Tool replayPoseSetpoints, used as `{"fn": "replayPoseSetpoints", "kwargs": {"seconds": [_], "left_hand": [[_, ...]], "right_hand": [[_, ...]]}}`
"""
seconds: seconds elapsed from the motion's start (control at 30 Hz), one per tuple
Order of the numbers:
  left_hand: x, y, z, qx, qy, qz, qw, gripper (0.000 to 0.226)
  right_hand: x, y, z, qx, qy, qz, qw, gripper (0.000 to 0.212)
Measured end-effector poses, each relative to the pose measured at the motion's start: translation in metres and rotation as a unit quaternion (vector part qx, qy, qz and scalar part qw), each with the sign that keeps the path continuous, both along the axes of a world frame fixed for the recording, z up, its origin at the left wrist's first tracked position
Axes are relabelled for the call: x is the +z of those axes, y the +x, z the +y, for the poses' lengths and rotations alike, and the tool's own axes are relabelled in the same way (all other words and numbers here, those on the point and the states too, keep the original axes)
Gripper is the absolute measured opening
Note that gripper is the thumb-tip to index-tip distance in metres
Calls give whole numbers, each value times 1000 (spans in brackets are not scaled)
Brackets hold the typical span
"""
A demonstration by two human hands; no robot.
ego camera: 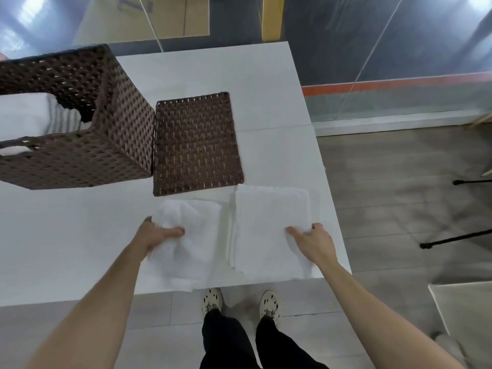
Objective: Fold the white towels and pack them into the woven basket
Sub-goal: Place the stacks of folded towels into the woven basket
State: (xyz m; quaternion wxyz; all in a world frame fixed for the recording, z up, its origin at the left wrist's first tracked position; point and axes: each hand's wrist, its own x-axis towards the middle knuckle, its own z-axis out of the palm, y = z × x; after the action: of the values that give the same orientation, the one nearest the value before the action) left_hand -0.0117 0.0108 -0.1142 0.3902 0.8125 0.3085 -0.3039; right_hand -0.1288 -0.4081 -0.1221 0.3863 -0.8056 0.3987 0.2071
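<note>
1. A white table [66, 235] carries everything; the person stands at its near edge, with light shoes [211, 300] showing on the floor below
2. The woven basket [80, 161] sits at the far left of the table, dark brown and open at the top, partly cut off by the left edge of the view
3. Inside it lie the packed towels [24, 113], white and stacked; how many there are cannot be told
4. The woven lid [197, 145] lies flat on the table just beside the basket's right wall
5. Two more white towels lie side by side near the table's front edge, in front of the lid
6. The rumpled towel [197, 235] is the one on the left, its cloth bunched and creased
7. The flat towel [269, 225] is on the right, folded into a neat rectangle, its far edge close to the lid's near right corner; whether the two towels touch cannot be told
8. The left hand [157, 237] grasps the rumpled towel at its left side, thumb on top of the cloth and fingers hidden beneath it
9. The right hand [315, 242] grasps the flat towel at its right edge, thumb lying on top and fingers curled at the border
</note>
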Motion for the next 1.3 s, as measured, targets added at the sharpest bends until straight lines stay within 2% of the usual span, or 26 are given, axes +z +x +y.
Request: {"fn": "replayPoseSetpoints", "kwargs": {"seconds": [0.07,0.1,0.13,0.17,0.2,0.23,0.27,0.33,0.37,0.4,0.5,0.6,0.67,0.73,0.8,0.87,0.97,1.13,1.2,1.3], "left_hand": [[3,2,-9,-96,193,-55,975,139],[10,-2,-22,-129,276,-125,944,133],[19,-10,-40,-150,319,-218,910,117],[25,-19,-65,-167,312,-297,887,95],[37,-30,-97,-185,265,-339,883,74],[39,-38,-126,-198,197,-331,901,63],[39,-40,-154,-203,129,-277,930,66],[28,-33,-197,-175,18,-122,977,109],[21,-25,-210,-157,-1,-62,986,128],[14,-18,-217,-146,-4,-22,989,133],[-11,-2,-219,-66,-50,39,996,99],[-14,-3,-223,-65,-139,73,985,77],[-2,-3,-228,-88,-180,36,979,86],[28,-1,-226,-124,-197,-50,971,98],[66,11,-212,-145,-206,-141,957,95],[110,31,-187,-141,-219,-225,939,92],[178,61,-128,-81,-201,-322,922,103],[257,121,10,-33,-179,-404,896,74],[275,151,72,-39,-188,-400,896,61],[292,201,151,-24,-156,-400,903,51]], "right_hand": [[-1,0,-2,-10,12,-1,1000,78],[1,2,-4,-22,27,2,999,74],[3,4,-5,-32,45,7,998,72],[4,7,-7,-44,62,12,997,71],[3,9,-9,-55,78,15,995,70],[0,10,-12,-70,94,17,993,68],[-2,11,-14,-80,106,16,991,65],[-8,10,-18,-85,131,11,988,61],[-8,9,-19,-85,146,8,986,60],[-7,9,-20,-83,163,3,983,57],[-2,3,-20,-79,236,-17,968,56],[8,-10,-24,-88,251,-65,962,68],[22,-17,-30,-103,242,-102,959,67],[49,-13,-32,-96,229,-143,958,62],[85,6,-25,-66,221,-187,955,59],[125,39,-8,-34,217,-226,949,56],[180,98,45,5,238,-276,931,56],[241,199,173,63,299,-327,894,44],[257,243,229,91,304,-339,885,56],[274,311,311,119,260,-353,891,88]]}}
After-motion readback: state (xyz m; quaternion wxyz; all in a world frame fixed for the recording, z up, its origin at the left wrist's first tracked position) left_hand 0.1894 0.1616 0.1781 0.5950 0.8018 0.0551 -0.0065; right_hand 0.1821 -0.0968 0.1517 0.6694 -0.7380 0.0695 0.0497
